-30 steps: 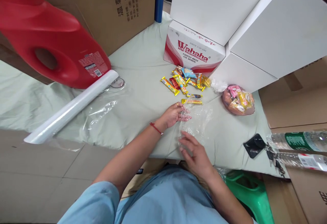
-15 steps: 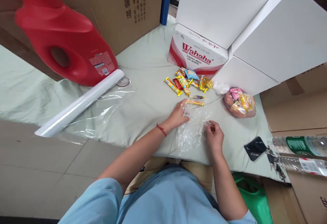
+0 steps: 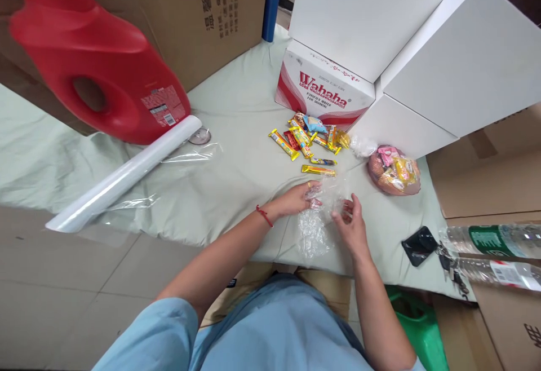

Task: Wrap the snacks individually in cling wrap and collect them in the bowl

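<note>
A crumpled sheet of clear plastic film (image 3: 315, 233) lies between my hands near the table's front edge. My left hand (image 3: 298, 197), a red string at its wrist, is closed on the film's left upper part; its fingertips show partly through the plastic. On the film's other side, my right hand (image 3: 351, 224) has its fingers apart and bent, with the thumb at the film's edge. Just beyond the film lie a yellow wrapped snack bar (image 3: 318, 170) and a thin dark-and-yellow stick (image 3: 323, 161). Behind them is a pile of wrapped snacks (image 3: 301, 140).
A roll of clear film (image 3: 127, 173) and a red jug (image 3: 105, 61) stand to the left. At the right are a bowl of snacks (image 3: 376, 182), a black phone-like object (image 3: 419, 246), keys and plastic bottles (image 3: 490, 241). A Wahaba-style carton (image 3: 325, 86) and white boxes (image 3: 456, 61) stand behind.
My left hand has drawn the film back toward me, uncovering the yellow bar and thin stick. The film has bunched up, and my right hand's fingers have spread. The view has shifted slightly.
</note>
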A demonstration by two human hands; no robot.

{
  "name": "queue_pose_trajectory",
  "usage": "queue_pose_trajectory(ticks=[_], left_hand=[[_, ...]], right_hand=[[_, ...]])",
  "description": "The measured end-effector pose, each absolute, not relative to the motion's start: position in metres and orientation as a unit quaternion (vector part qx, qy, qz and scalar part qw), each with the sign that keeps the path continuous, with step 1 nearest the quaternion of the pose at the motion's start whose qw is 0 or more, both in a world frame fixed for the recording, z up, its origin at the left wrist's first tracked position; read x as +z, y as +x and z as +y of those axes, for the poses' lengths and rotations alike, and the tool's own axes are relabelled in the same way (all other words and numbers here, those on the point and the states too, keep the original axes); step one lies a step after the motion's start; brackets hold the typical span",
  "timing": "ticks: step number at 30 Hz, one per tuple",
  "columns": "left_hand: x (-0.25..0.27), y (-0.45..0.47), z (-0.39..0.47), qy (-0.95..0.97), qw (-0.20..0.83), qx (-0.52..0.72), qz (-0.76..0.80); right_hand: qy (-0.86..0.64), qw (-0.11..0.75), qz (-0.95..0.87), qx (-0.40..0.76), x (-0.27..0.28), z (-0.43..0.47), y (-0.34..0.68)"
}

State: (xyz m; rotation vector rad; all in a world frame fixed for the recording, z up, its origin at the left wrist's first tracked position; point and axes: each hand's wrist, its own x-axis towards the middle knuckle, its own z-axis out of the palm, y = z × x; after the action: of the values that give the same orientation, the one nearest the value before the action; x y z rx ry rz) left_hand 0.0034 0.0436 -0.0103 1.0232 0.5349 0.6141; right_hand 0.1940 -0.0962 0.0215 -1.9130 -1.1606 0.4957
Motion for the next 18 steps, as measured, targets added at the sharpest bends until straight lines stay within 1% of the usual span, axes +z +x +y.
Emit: queue_pose_trajectory(ticks=[2,3,10,14,18], left_hand=[[-0.009,0.002,0.042,0.471,0.802,0.275,0.244],[-0.009,0.001,0.043,0.464,0.801,0.277,0.255],[-0.009,0.002,0.054,0.414,0.765,0.330,0.366],[-0.002,0.004,0.051,0.413,0.751,0.333,0.393],[0.005,0.005,0.049,0.432,0.712,0.356,0.424]], right_hand=[[-0.776,0.389,-0.456,0.198,0.017,-0.088,0.190],[-0.781,0.391,-0.445,0.199,0.016,-0.086,0.190],[-0.766,0.517,-0.302,0.235,0.015,-0.112,0.219],[-0.760,0.541,-0.268,0.241,0.014,-0.133,0.226],[-0.755,0.553,-0.261,0.237,0.012,-0.141,0.224]])
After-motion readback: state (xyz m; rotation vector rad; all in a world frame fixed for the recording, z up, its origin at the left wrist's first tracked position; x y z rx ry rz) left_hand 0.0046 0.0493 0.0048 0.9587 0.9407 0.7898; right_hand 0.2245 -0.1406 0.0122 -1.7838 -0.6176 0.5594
